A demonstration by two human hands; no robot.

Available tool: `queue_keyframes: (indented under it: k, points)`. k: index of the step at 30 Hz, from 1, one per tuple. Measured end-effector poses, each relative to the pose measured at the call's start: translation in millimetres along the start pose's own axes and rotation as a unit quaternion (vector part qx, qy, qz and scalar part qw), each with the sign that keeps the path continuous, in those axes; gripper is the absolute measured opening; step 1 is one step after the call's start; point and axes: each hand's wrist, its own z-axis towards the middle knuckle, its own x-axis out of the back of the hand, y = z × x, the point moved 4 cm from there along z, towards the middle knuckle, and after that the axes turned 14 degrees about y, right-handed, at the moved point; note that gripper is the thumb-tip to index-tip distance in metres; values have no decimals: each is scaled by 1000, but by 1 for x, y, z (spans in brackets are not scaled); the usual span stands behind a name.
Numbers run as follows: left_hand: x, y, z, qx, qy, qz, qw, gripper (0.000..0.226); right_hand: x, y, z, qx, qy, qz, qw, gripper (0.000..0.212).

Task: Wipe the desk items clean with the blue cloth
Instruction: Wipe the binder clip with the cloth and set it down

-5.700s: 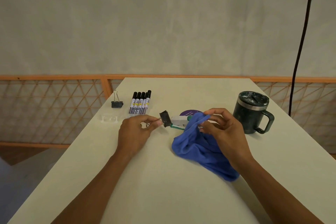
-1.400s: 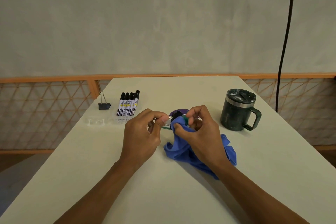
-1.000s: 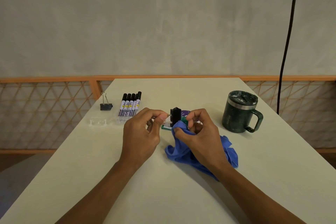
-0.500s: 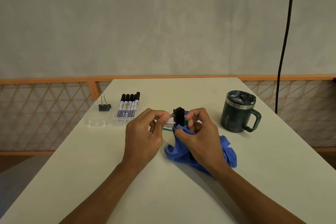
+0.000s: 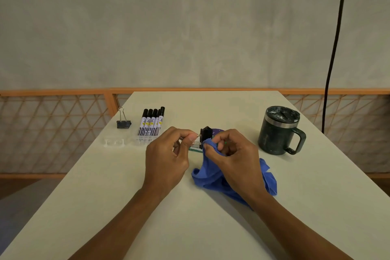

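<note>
Left hand [image 5: 168,154] pinches binder clip [image 5: 206,134] by its wire handles, exposing the body; right hand [image 5: 232,156] pinches blue cloth [image 5: 207,172] against it.

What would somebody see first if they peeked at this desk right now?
Two hands meet in the middle of the desk. The left hand pinches the wire handle of a black binder clip, and the right hand holds a bunched blue cloth against it. After that, a dark lidded mug stands to the right, and black-capped markers lie at far left beside a second binder clip.
</note>
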Motion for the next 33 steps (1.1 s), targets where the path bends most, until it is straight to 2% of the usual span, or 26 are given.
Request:
queue_keyframes:
  k: [12,16,29,33]
  points:
    - [-5,4,-5,4,-23,-19,1000,8,7,-8,9,-92,68,86,990,13]
    - [-6,1,-4,13,-17,-20,1000,8,5,-9,7,-94,53,85,990,16]
    - [-5,-16,-4,163,-4,-79,984,9,0,0,1,-115,-13,78,990,28]
    - [-5,-27,0,201,8,-92,975,10,1,8,-2,-126,-35,68,989,24]
